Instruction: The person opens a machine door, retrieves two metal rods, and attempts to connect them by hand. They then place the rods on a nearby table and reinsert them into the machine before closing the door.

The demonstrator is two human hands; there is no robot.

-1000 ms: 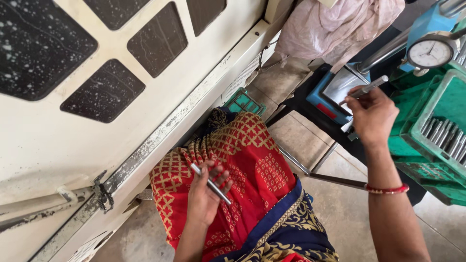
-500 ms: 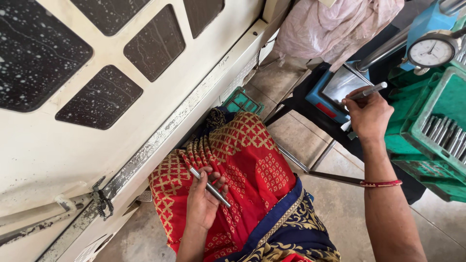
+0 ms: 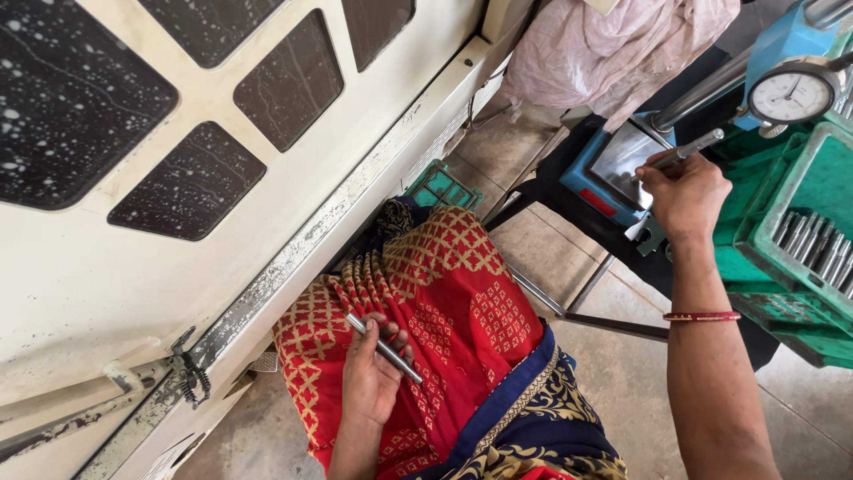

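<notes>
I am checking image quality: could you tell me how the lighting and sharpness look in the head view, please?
Head view: soft, even daylight, no hard shadows; left hand and its metal rod are sharp; slight sheen on the dial gauge; right hand clear; edges bend a little.

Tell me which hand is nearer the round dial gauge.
The right hand, holding a metal pin, is just left of and below the dial gauge. The left hand rests far away on the lap, holding another pin.

A workshop: a dial gauge (image 3: 791, 95) on a blue stand (image 3: 597, 171), green crates (image 3: 804, 240) of metal pins (image 3: 813, 247), concrete floor (image 3: 613, 382).
</notes>
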